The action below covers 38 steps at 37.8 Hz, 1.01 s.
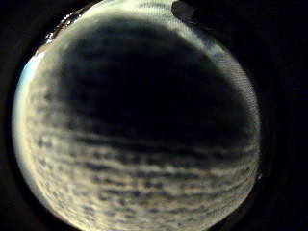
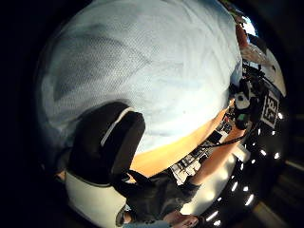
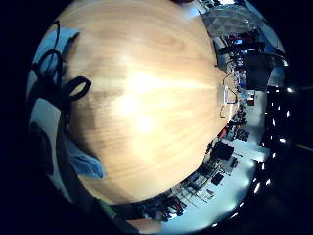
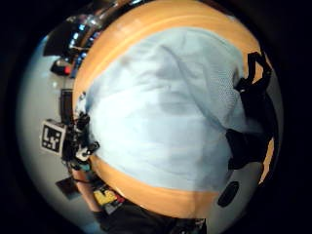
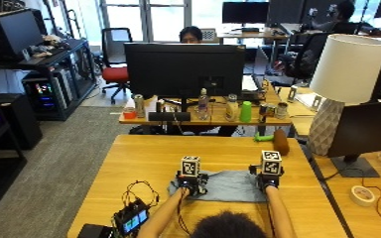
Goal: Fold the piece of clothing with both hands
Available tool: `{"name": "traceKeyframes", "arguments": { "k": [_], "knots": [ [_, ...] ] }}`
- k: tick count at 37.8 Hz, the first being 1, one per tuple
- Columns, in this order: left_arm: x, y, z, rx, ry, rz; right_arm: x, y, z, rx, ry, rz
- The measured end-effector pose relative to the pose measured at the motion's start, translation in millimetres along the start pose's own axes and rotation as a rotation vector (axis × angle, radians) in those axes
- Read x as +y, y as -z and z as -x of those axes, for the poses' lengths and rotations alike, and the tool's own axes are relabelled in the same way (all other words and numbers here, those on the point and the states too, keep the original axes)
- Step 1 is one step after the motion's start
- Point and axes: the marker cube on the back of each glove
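the light blue garment (image 5: 228, 185) lies flat on the wooden table (image 5: 151, 158) in front of the person, already a compact rectangle. left hand (image 5: 190, 184) rests on its left edge, right hand (image 5: 267, 181) on its right edge; cannot tell whether the fingers pinch cloth or just press.

judgement: a fold or smoothing step. to do it well, lift both edges together, keep them level and lay edge onto edge so the cloth does not skew.

room: office, a big monitor (image 5: 184, 69) on the far desk, a white lamp (image 5: 341, 94) to the right, a small device with cables (image 5: 132, 218) near the left elbow.
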Motion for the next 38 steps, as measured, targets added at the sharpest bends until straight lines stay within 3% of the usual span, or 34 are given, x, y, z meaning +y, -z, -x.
{"name": "traceKeyframes", "arguments": {
  "k": [9,15,22,24,29,38],
  "knots": [
    [-4,4,-4,0.000,-0.055,-0.027,6,30,3,0.004,-0.006,0.106],
    [-1,3,-2,0.003,-0.026,-0.009,19,62,11,0.027,0.005,0.213],
    [1,2,-2,0.025,-0.003,0.015,23,126,41,0.081,0.027,0.186],
    [-1,2,-2,0.021,-0.007,-0.002,16,134,51,0.096,0.048,0.173],
    [-3,3,-2,0.019,-0.015,-0.014,-45,132,75,0.159,0.055,0.111],
    [4,0,-2,0.032,-0.019,0.035,-47,152,111,0.224,0.073,0.142]
  ]
}}
